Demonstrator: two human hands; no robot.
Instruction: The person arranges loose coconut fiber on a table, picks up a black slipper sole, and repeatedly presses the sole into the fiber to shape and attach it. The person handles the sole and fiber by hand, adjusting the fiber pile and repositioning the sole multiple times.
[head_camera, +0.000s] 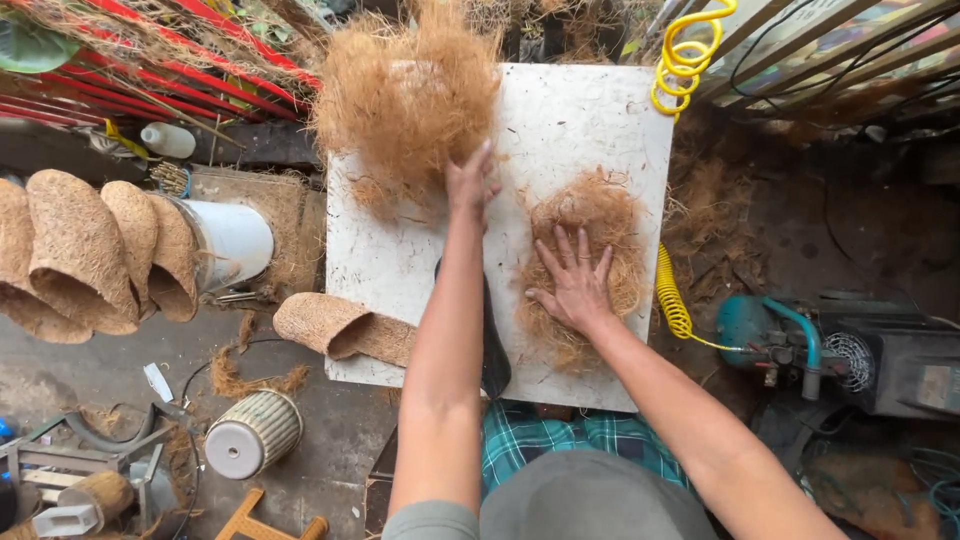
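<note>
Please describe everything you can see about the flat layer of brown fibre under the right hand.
The fibre mat is a thin, loose, roughly oval layer of tan-brown stringy fibre with frayed edges. It lies flat on the right half of the white board. The right hand presses on it, palm down, fingers spread. It seems separate from the big fluffy fibre pile.

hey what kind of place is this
Probably a small craft workshop for coconut-fibre goods. A loose fibre pile sits on a white board, finished fibre shells are stacked nearby, and an air compressor stands alongside.
</note>
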